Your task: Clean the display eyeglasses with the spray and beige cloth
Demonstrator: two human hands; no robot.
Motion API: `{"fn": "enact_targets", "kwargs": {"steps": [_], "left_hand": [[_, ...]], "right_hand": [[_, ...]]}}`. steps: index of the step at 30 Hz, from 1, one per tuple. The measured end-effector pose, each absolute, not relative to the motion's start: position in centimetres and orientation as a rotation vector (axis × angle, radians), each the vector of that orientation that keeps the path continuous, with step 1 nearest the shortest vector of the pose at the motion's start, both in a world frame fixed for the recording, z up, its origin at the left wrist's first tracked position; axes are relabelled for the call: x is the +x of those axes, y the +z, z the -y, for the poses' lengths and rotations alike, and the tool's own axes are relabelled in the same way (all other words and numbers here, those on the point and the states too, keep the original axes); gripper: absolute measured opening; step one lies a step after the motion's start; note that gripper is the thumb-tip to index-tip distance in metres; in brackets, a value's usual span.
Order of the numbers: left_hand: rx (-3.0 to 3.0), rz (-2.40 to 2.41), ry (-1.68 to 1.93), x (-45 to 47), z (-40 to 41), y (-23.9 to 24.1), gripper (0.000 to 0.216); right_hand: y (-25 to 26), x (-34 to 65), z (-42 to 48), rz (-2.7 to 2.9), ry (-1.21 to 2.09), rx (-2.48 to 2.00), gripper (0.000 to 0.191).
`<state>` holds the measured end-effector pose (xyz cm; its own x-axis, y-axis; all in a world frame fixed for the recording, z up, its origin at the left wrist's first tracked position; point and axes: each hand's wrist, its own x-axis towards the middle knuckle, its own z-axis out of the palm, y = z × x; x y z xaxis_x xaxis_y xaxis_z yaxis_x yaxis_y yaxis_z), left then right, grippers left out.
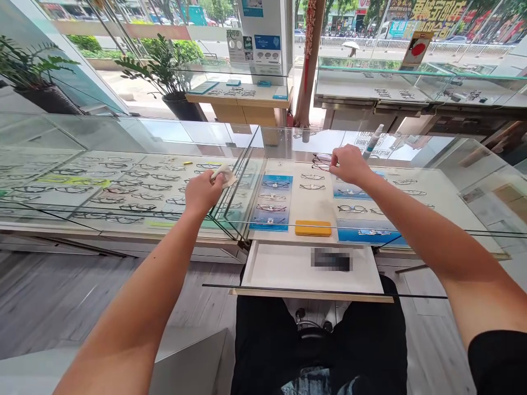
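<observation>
My left hand (202, 192) is closed around a folded pale cloth (224, 175), held over the glass top of the left display case (123, 186). My right hand (349, 163) reaches forward over the glass counter (453, 192) and pinches a pair of dark-framed glasses (321, 161) lying on the glass. A small spray bottle (374, 141) stands just beyond that hand. Under the glass lie rows of spectacle frames (312, 186) on white and blue cards.
A yellow case (313, 228) sits inside the cabinet near the front. A white pull-out tray (304, 269) juts toward my lap. Further display counters (242, 96) and potted plants (168, 71) stand behind, by the street window. Grey wood floor lies to the left.
</observation>
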<state>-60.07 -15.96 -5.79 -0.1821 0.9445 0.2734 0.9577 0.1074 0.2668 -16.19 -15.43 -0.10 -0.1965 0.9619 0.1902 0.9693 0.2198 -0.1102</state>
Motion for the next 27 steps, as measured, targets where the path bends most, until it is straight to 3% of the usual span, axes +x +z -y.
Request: {"fn": "enact_targets", "kwargs": {"steps": [11,27], "left_hand": [[-1.978,2.340,-0.617,-60.0,15.9,-5.8,0.033],[-1.978,2.309,-0.586,-60.1,15.7,-6.0,0.035]], "right_hand": [[-4.0,-15.7,16.7,2.432,0.088,-1.808,0.002],[-3.7,-15.5,17.4,2.424,0.215,-1.859,0.006]]}}
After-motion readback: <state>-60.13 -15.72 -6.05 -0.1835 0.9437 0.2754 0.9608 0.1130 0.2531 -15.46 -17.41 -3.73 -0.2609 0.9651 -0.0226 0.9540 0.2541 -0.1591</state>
